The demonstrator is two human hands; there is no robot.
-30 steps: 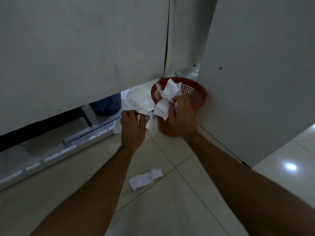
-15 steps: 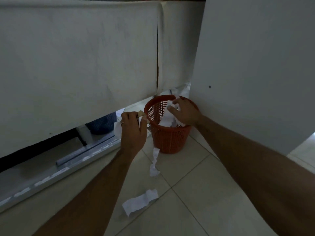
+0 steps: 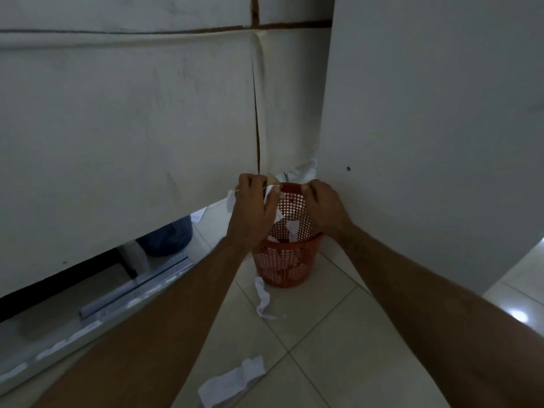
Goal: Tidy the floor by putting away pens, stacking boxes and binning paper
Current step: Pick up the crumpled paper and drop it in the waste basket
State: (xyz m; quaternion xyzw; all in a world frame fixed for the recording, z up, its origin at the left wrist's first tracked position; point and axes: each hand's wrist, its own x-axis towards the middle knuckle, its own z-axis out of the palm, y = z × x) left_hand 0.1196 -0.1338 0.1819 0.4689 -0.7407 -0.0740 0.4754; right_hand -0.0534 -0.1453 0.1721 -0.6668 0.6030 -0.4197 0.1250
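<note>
Head view: binning paper. Left hand (image 3: 253, 207) clutches scraps (image 3: 270, 193) over the bin (image 3: 290, 254); right hand (image 3: 322, 206) hangs open, empty. Next, probably drop them in.

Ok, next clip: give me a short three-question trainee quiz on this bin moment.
1. True or false: the left hand holds paper over the red bin.
2. How many paper scraps lie on the floor tiles in front of the bin?
3. The right hand is: A) holding a pen, B) at the bin's rim, C) flat on the floor.

Key: 1 true; 2 two; 3 B.
</note>
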